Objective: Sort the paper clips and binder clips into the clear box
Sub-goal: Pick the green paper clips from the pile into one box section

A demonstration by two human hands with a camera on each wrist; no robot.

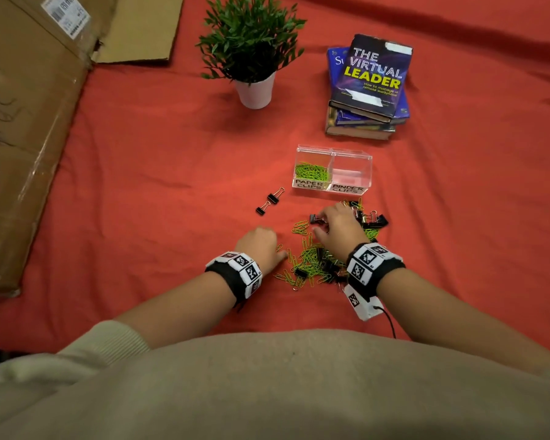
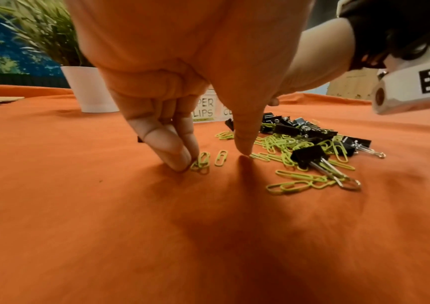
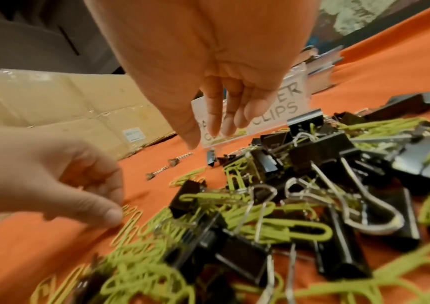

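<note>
A clear box has two labelled halves: green paper clips lie in the left "PAPER CLIPS" half, and the right "BINDER CLIPS" half looks empty. In front of it lies a mixed pile of green paper clips and black binder clips. My left hand is at the pile's left edge. In the left wrist view its fingers press a small bunch of paper clips against the cloth, and the thumb touches the cloth apart from them. My right hand hovers over the pile with straight fingers and holds nothing.
Two stray binder clips lie left of the box. A potted plant and a stack of books stand behind it. A large cardboard box fills the left side. Red cloth covers the surface.
</note>
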